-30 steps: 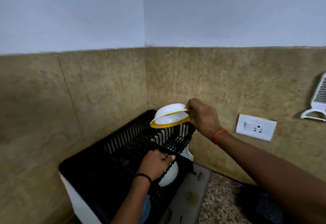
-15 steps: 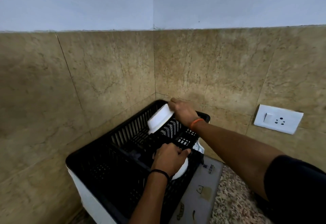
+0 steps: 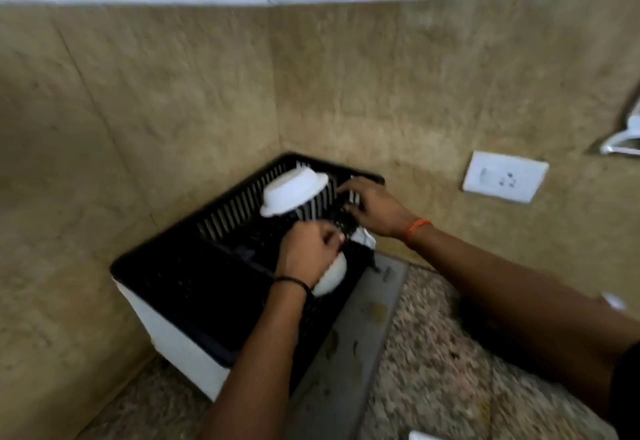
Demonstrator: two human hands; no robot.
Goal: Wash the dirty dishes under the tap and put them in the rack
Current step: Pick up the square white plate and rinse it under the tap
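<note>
Tan tile walls (image 3: 381, 75) (corner), speckled counter (image 3: 433, 370)

Bowl (image 3: 293, 194) tilted in rack (image 3: 194, 287).

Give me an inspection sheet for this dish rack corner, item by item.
Surface: speckled stone counter, grey mat beside the rack.
Job's things: black dish rack in the corner; white bowl tilted on edge inside; second white bowl partly under the left hand.
Clutter: nothing seen.
Grips: left hand curled at the rack's edge; right hand apart from the tilted bowl, blurred.
Cables: nothing seen.
Surroundings: tiled walls, wall socket.
</note>
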